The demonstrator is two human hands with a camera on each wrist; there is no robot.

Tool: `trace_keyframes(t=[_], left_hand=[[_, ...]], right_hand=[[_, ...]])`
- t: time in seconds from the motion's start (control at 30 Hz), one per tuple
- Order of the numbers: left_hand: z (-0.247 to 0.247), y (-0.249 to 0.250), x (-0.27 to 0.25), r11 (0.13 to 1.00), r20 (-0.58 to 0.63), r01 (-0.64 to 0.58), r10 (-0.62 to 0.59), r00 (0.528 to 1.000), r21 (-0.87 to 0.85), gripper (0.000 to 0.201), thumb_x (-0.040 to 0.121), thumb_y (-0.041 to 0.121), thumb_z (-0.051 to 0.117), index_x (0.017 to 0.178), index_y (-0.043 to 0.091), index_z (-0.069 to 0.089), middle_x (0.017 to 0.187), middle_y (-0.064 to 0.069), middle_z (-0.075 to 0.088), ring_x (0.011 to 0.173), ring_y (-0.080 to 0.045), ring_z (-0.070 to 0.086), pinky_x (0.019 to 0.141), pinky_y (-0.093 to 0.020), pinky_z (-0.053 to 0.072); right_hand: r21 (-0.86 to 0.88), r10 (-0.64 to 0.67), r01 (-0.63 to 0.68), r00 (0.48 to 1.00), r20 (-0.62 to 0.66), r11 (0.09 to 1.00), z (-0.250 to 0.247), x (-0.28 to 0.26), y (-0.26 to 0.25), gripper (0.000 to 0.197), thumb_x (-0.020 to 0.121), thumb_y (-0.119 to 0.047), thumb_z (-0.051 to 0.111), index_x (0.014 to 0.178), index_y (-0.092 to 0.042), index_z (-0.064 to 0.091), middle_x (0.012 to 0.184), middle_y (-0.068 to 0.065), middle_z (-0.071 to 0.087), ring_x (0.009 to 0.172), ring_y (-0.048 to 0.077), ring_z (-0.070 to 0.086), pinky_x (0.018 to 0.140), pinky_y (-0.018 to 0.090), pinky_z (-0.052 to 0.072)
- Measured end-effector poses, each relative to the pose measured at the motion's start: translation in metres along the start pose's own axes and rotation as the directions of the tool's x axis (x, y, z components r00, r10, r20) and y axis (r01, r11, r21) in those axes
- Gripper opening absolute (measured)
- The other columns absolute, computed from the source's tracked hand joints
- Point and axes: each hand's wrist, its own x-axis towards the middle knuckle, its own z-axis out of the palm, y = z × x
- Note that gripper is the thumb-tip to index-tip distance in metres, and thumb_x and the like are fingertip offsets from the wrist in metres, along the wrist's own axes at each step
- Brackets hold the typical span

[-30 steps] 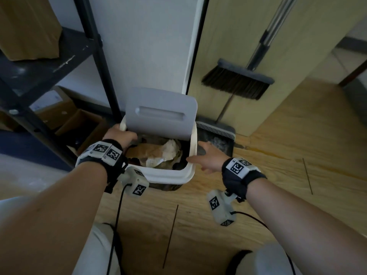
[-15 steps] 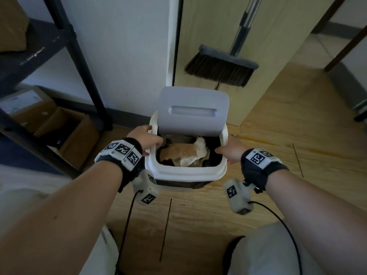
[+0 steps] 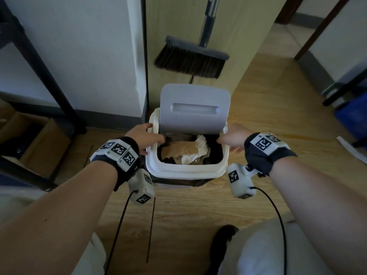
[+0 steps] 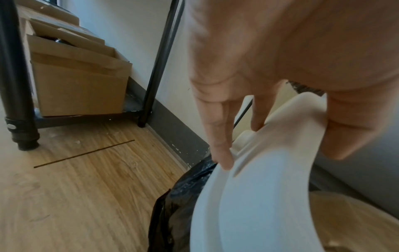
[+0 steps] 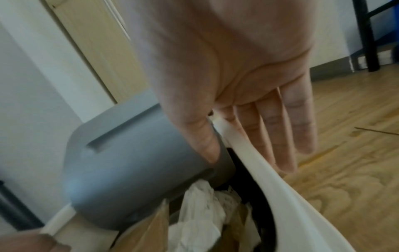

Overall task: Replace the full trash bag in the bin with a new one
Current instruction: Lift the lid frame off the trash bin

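Note:
A white bin stands on the wooden floor, its rim ringing an opening full of crumpled paper and brown wrapping. The grey lid stands tilted up at the back. A black bag hangs out under the rim. My left hand grips the rim's left side, thumb on top and fingers below its edge. My right hand straddles the right side of the rim, thumb inside by the lid, straight fingers along the outside.
A broom hangs against the beige panel behind the bin. A black shelf frame with cardboard boxes stands to the left by the wall. A blue object and dark legs sit at the far right. My knees fill the bottom corners.
The view has shifted so the bin sits in the middle. My right hand reached the rim's right side and now straddles it. The left hand stays on the left rim.

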Motion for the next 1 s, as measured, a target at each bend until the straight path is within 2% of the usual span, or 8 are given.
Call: trace_keyframes(t=[0.13, 0.23, 0.43, 0.53, 0.73, 0.8, 0.9, 1.0], left_hand=[[-0.002, 0.002, -0.002, 0.999, 0.023, -0.016, 0.015, 1.0, 0.048, 0.085, 0.068, 0.05, 0.07, 0.142, 0.024, 0.038, 0.132, -0.006, 0.055, 0.114, -0.027, 0.056, 0.087, -0.038, 0.051], [-0.006, 0.0, 0.0, 0.995, 0.038, -0.054, 0.051, 0.998, 0.084, 0.099, 0.055, 0.07, 0.064, 0.14, 0.022, 0.043, 0.135, -0.004, 0.054, 0.118, -0.026, 0.055, 0.101, -0.043, 0.045], [-0.012, 0.008, -0.012, 0.992, -0.123, -0.061, 0.074, 0.99, 0.111, 0.048, 0.096, 0.039, 0.041, 0.126, 0.005, 0.055, 0.126, -0.018, 0.058, 0.106, -0.032, 0.055, 0.088, -0.039, 0.041], [-0.015, 0.003, -0.012, 0.971, -0.085, -0.076, 0.098, 0.992, 0.228, 0.039, 0.096, 0.023, 0.043, 0.124, 0.0, 0.058, 0.128, -0.021, 0.059, 0.117, -0.035, 0.054, 0.093, -0.039, 0.041], [-0.012, -0.007, -0.008, 0.973, 0.042, -0.033, 0.024, 0.999, 0.229, 0.043, 0.096, 0.015, 0.044, 0.139, 0.01, 0.043, 0.133, -0.012, 0.053, 0.1, -0.019, 0.055, 0.065, -0.018, 0.043], [-0.011, -0.011, -0.006, 0.982, 0.062, -0.01, -0.001, 0.998, 0.186, 0.046, 0.095, 0.013, 0.046, 0.14, 0.012, 0.041, 0.129, -0.012, 0.056, 0.102, -0.023, 0.058, 0.058, -0.02, 0.044], [-0.01, -0.016, -0.003, 0.983, 0.057, 0.005, -0.016, 0.998, 0.183, 0.038, 0.094, 0.01, 0.046, 0.131, 0.004, 0.049, 0.117, -0.017, 0.062, 0.103, -0.032, 0.064, 0.07, -0.037, 0.055], [-0.01, -0.018, 0.001, 0.982, 0.072, 0.03, -0.044, 0.996, 0.186, 0.033, 0.096, 0.013, 0.043, 0.127, 0.004, 0.05, 0.108, -0.013, 0.061, 0.095, -0.024, 0.062, 0.06, -0.026, 0.05]], right_hand=[[-0.224, -0.033, 0.0, 0.989, -0.143, 0.975, -0.015, -0.007, -0.007, 0.019, 0.083, -0.027, 0.055, 0.076, -0.009, 0.06, 0.074, 0.007, 0.063, 0.069, 0.025, 0.062, 0.06, 0.028, 0.047], [-0.25, -0.045, -0.007, 0.979, -0.2, 0.968, -0.019, -0.015, -0.013, 0.02, 0.08, -0.025, 0.053, 0.07, -0.011, 0.063, 0.066, 0.003, 0.069, 0.067, 0.023, 0.068, 0.065, 0.029, 0.055], [-0.044, -0.265, 0.262, 0.96, -0.088, 0.964, 0.01, -0.031, -0.046, 0.026, 0.085, -0.023, 0.055, 0.077, -0.007, 0.074, 0.072, 0.007, 0.075, 0.069, 0.02, 0.072, 0.075, 0.037, 0.06], [-0.017, -0.356, 0.355, 0.934, -0.036, 0.935, 0.033, -0.038, -0.064, 0.024, 0.089, -0.021, 0.052, 0.085, -0.013, 0.074, 0.078, 0.005, 0.074, 0.068, 0.019, 0.069, 0.073, 0.034, 0.059], [0.111, -0.39, 0.386, 0.921, 0.01, 0.916, 0.065, -0.032, -0.096, 0.024, 0.089, -0.022, 0.054, 0.092, -0.006, 0.072, 0.085, 0.014, 0.075, 0.077, 0.026, 0.073, 0.075, 0.041, 0.061], [0.132, -0.407, 0.402, 0.913, 0.009, 0.906, 0.071, -0.03, -0.107, 0.025, 0.088, -0.026, 0.057, 0.089, -0.005, 0.071, 0.086, 0.015, 0.075, 0.077, 0.028, 0.073, 0.074, 0.041, 0.061], [0.124, -0.42, 0.42, 0.907, -0.034, 0.899, 0.074, -0.027, -0.117, 0.029, 0.085, -0.031, 0.062, 0.08, -0.003, 0.069, 0.082, 0.017, 0.073, 0.077, 0.031, 0.07, 0.075, 0.044, 0.059], [0.116, -0.419, 0.419, 0.908, -0.032, 0.9, 0.076, -0.023, -0.123, 0.027, 0.084, -0.032, 0.065, 0.073, -0.007, 0.063, 0.075, 0.015, 0.067, 0.075, 0.032, 0.067, 0.079, 0.046, 0.057]])
